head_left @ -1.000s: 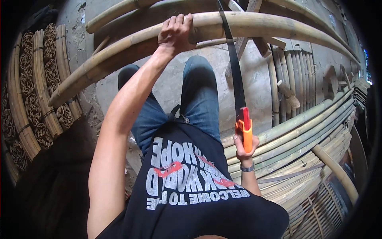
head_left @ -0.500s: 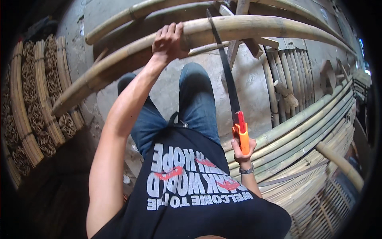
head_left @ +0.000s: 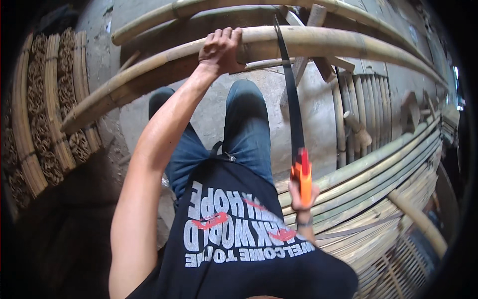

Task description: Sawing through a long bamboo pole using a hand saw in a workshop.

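A thick tan bamboo pole (head_left: 328,42) runs crosswise in front of my knees. My left hand (head_left: 220,50) is wrapped over its top, left of the saw, with the fingers on the far side. In my right hand (head_left: 301,195) is the orange and red handle of a hand saw (head_left: 294,109), somewhat blurred. The long dark blade points away from me and lies across the pole, its tip showing just beyond the pole's far side. How deep the blade sits in the bamboo I cannot tell.
Behind lies a second bamboo pole (head_left: 209,7), near a wooden support post (head_left: 301,65). Bundled bamboo strips (head_left: 22,114) stand at the left. Long green poles (head_left: 368,172) and split strips (head_left: 358,234) are stacked at the right, near short upright bamboo pieces (head_left: 371,104).
My right hand has drawn the saw back toward me, so less of the tip shows past the pole. My left hand stays gripped on the pole; the whole view has shifted slightly.
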The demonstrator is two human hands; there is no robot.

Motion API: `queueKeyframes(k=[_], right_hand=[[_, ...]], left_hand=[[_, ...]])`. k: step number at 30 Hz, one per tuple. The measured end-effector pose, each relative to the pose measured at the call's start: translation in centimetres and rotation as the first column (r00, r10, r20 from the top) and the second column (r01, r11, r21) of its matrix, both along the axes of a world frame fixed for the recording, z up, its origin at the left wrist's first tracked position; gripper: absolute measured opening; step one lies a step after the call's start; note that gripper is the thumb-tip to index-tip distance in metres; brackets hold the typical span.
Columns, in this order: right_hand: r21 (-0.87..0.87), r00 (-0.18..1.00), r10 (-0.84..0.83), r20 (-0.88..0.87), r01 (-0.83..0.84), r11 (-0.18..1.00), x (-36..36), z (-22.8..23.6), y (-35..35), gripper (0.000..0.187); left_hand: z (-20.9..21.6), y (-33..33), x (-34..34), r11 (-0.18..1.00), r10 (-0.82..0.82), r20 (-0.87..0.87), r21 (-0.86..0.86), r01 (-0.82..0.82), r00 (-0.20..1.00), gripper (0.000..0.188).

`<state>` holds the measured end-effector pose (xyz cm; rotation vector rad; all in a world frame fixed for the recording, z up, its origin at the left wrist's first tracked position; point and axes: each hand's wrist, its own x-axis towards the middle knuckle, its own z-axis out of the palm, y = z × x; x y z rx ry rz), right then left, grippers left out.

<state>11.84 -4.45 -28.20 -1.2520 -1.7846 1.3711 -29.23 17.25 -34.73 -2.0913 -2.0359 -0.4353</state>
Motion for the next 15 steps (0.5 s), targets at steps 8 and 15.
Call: queueKeyframes(k=[8,15], right_hand=[[0.08,0.987,-0.158,-0.043,0.161,0.984,-7.6,-2.3,11.4,0.013],[0.096,0.968,-0.228,-0.104,0.238,0.967,-9.3,-3.5,12.2,0.012]], left_hand=[[-0.6,-0.3,0.8,1.0,-0.022,-0.029,0.015,0.022,0.999,0.095],[1.1,-0.5,1.6,1.0,-0.013,-0.012,-0.002,0.013,1.0,0.095]])
